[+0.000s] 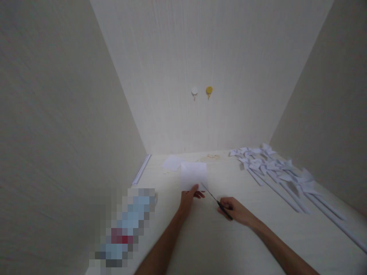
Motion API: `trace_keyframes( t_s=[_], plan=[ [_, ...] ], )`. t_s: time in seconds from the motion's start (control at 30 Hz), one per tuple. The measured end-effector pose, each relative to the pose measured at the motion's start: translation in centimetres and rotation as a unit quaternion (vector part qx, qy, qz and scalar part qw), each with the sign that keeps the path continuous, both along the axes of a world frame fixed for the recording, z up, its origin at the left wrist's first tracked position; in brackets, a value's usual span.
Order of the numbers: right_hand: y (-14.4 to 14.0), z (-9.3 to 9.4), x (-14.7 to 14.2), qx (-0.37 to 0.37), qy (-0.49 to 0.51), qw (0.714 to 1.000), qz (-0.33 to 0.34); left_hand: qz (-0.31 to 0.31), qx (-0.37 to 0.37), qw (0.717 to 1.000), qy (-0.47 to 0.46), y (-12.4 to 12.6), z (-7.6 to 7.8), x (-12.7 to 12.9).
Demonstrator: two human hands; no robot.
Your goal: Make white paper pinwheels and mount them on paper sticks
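Observation:
A white sheet of paper is pinched at its near edge by my left hand, thumb on top and fingers beneath. My right hand is closed round the black handles of a pair of scissors. The scissors' thin blades point up and left, with their tips at the paper's lower right corner. Whether the blades touch or cut the paper I cannot tell. Behind the held sheet, another white paper piece lies flat on the pale table.
Several white paper pinwheel-like shapes on rolled paper sticks lie along the right side. White paper rolls rest at the left wall. A blurred-out bluish object is at the left. Small scraps lie near the back wall, which has two hooks.

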State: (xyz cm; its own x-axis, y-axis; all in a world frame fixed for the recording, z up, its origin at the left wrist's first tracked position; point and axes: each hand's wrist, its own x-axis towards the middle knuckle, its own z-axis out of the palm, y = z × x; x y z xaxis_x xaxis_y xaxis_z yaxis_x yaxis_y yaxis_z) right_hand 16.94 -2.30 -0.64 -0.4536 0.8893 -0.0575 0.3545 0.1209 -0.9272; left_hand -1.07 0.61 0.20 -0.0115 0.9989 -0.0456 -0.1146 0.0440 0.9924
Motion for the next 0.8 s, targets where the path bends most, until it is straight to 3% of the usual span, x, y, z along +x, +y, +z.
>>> trace_keyframes(
  t_s=[0.8],
  plan=[
    [-0.09,0.17,-0.04,0.000,-0.006,1.000,-0.004,-0.004,0.003,0.999,0.046,-0.54,0.44,0.15]
  ],
)
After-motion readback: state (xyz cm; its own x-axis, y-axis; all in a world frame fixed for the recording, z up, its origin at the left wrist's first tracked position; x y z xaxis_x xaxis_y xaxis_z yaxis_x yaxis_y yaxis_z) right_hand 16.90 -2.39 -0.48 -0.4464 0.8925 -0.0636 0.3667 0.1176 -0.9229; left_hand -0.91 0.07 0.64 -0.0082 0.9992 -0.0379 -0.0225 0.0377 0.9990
